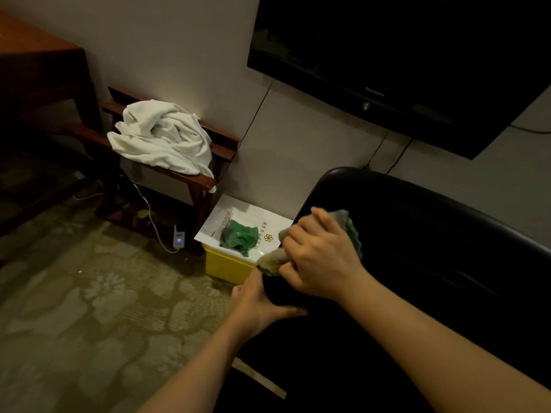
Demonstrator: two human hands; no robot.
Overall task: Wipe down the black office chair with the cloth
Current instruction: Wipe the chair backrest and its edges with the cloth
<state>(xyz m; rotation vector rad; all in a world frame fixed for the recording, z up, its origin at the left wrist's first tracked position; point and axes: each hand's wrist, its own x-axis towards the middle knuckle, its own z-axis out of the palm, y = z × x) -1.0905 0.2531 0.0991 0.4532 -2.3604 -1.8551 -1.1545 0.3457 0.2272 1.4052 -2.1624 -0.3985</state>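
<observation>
The black office chair [432,248] fills the lower right of the head view, its glossy back curving up toward the wall. My right hand [322,257] presses a greenish-yellow cloth [353,231] against the chair's left edge; the cloth bunches out from under my fingers on both sides. My left hand [259,302] grips the same edge of the chair just below, thumb on the front and fingers hidden behind it.
A yellow bin [223,263] with a white liner and green scrap stands by the wall left of the chair. A wooden luggage rack [205,181] holds a white towel [164,138]. A cable and adapter [179,238] lie on patterned carpet. A black TV [402,64] hangs on the wall above.
</observation>
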